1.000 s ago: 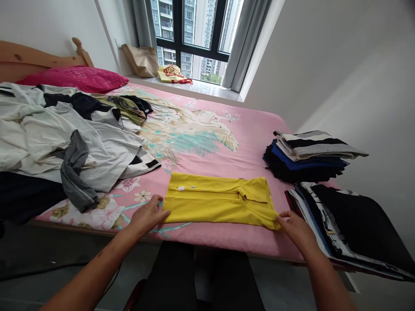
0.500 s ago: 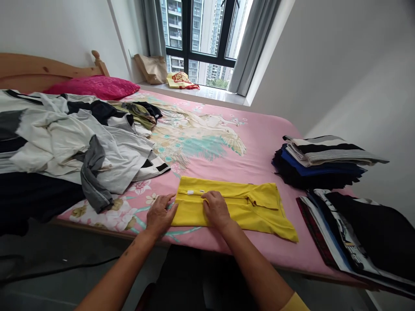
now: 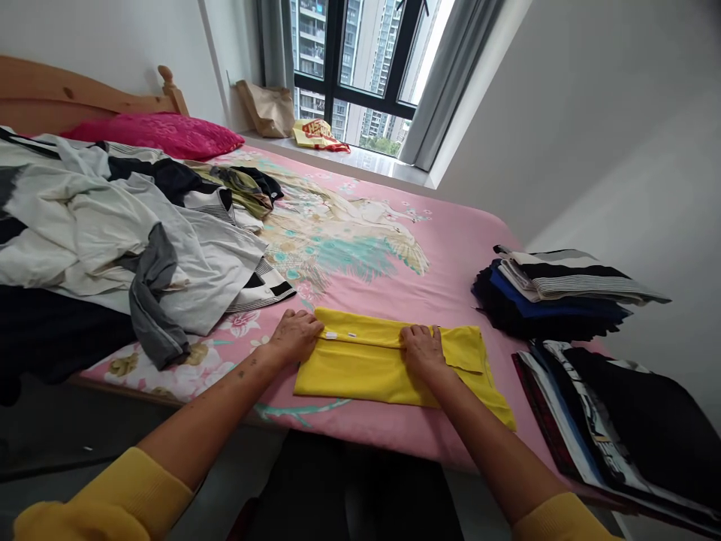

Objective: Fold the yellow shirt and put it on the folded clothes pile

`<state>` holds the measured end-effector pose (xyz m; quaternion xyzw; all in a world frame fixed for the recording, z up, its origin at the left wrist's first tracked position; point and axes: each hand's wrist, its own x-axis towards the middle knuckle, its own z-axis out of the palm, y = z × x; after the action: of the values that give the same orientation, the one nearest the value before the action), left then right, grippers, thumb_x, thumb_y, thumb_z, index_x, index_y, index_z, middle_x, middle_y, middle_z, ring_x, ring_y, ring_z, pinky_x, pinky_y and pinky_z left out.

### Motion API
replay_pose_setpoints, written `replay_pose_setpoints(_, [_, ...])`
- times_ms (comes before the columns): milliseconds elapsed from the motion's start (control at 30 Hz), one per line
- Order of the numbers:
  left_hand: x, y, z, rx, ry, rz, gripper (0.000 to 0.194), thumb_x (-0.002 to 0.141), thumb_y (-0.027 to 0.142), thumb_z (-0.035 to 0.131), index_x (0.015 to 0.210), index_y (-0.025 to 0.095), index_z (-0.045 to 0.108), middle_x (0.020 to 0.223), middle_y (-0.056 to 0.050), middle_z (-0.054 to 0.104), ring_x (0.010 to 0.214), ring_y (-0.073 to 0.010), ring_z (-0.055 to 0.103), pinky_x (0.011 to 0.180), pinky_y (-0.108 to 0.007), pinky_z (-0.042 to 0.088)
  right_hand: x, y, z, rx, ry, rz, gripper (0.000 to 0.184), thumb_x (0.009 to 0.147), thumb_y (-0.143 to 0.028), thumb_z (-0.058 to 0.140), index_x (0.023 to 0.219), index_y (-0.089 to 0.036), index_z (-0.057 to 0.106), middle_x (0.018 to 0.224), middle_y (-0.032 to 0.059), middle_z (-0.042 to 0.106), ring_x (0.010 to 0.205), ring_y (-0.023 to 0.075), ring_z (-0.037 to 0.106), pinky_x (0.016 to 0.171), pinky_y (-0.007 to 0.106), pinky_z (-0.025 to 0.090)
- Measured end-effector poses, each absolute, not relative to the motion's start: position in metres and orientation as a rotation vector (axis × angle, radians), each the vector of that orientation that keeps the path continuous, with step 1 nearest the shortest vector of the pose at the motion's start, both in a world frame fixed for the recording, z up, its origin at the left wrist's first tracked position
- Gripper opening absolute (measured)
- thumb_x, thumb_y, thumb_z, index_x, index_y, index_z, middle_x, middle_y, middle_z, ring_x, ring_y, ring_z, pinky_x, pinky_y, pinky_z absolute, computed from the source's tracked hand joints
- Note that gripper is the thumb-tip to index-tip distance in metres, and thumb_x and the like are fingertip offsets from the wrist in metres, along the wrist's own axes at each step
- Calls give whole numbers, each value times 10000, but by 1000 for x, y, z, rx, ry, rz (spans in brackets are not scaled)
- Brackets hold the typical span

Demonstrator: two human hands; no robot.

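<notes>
A yellow shirt [image 3: 360,372] lies on the bed near its front edge, folded lengthwise into a long strip with a sleeve turned in at the right end. My left hand [image 3: 297,335] is closed on the strip's left end near the far corner, fingertips bent over the cloth beside small white labels. At the inner fold, right of the middle, my right hand [image 3: 422,352] has its fingers curled down onto the fabric. Both thumbs are mostly hidden.
A loose heap of clothes [image 3: 113,233] covers the bed's left side, before a magenta pillow [image 3: 163,137]. On the right are a stack of folded clothes [image 3: 563,293] and a row of folded garments [image 3: 636,421]. A paper bag [image 3: 269,111] stands on the windowsill.
My right hand has slid right along the fold. My left hand has moved up and right, onto the shirt's far left corner. The view has shifted slightly.
</notes>
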<state>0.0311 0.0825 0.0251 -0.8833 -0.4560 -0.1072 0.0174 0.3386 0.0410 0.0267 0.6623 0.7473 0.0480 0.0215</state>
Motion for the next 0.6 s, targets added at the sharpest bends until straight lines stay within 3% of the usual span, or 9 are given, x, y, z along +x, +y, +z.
replay_pose_setpoints(133, [29, 84, 31, -2718, -1366, -367, 165, 802, 178, 494, 811, 199, 657, 817, -79, 668, 863, -240, 579, 765, -401, 315, 351, 42, 24, 2095, 2291, 280, 238, 813, -123, 423, 977, -185, 583, 992, 88, 605, 979, 252, 491, 1017, 493, 123])
replay_pose_setpoints(433, [25, 66, 35, -2731, -1196, -454, 169, 795, 167, 514, 830, 210, 673, 960, -64, 667, 925, -235, 571, 786, -415, 338, 378, 31, 33, 2190, 2205, 328, 225, 768, -114, 457, 911, -190, 613, 973, 96, 619, 974, 255, 494, 990, 483, 174])
replay_pose_setpoints(600, [18, 59, 37, -2786, -1249, -430, 160, 757, 208, 555, 830, 244, 692, 1027, -61, 657, 979, -257, 567, 818, -447, 365, 380, 25, 37, 2177, 2145, 184, 220, 750, -112, 481, 872, -190, 647, 933, 92, 645, 991, 276, 517, 999, 575, 119])
